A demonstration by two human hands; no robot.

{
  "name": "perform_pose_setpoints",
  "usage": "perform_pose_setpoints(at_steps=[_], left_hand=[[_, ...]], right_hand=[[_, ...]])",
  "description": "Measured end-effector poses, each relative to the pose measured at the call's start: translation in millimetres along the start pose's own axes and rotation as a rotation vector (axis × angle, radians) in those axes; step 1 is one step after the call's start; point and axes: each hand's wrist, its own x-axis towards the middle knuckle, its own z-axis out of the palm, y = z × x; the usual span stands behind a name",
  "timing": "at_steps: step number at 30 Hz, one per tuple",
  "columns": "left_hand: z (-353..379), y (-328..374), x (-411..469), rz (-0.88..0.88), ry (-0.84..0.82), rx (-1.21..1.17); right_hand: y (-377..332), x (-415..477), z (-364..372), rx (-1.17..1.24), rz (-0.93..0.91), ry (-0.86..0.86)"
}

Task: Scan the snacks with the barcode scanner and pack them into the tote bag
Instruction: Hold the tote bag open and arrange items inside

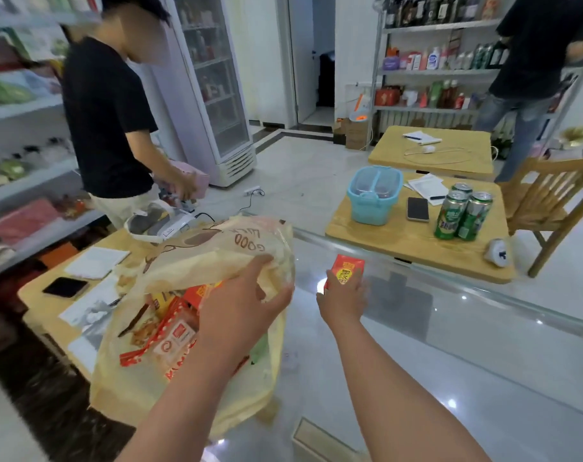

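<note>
Yellow and crinkled, the tote bag [196, 261] rests at the left edge of the glass surface [416, 345], its mouth turned toward the wearer, with red and orange snack packs [173, 331] showing inside. The left hand [246, 301] grips the bag's upper rim, fingers curled over the edge and lifting it. Just right of the bag, the right hand [343, 301] holds a small red box [346, 268] upright, fingers clamped round its sides. Farther right of the bag stand green cans [460, 215] and a blue basket [373, 198]. Behind the bag, a person in a black shirt [106, 121] handles a pink box [190, 178].
</note>
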Motion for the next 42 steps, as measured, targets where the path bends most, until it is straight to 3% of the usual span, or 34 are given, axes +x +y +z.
perform_pose_setpoints(at_steps=[6,12,18,23,28,32,35,39,42], left_hand=[[12.3,12.7,-12.0,-0.065,0.116,0.053],[9.4,9.6,-11.3,-0.128,0.262,-0.14],[30.6,21.7,-2.1,-0.044,0.253,-0.17],[65.8,44.8,-12.7,0.093,0.016,-0.291],[93.4,37.7,-16.8,0.24,-0.293,-0.221],[120.7,26.6,-28.1,0.7,-0.46,-0.006],[140.0,29.1,-42.3,0.96,-0.634,-0.092],[148.8,38.2,-63.3,1.033,-0.757,-0.145],[152.9,35.8,-72.3,0.983,-0.925,-0.237]], right_hand=[[4.5,-0.8,9.4,0.055,-0.049,0.133],[31.0,-27.7,5.4,0.138,-0.112,0.233],[68.5,-66.7,-1.5,0.139,-0.188,0.162],[89.8,-104.1,-13.8,0.386,-0.067,0.174],[101.2,-149.2,-42.4,1.002,0.392,0.201],[110.2,-185.5,-53.9,1.077,0.614,0.161],[107.0,-216.8,-57.7,1.166,0.681,0.127],[109.5,-255.1,-53.1,1.389,0.73,0.212],[111.7,-268.7,-53.8,1.373,0.773,0.264]])
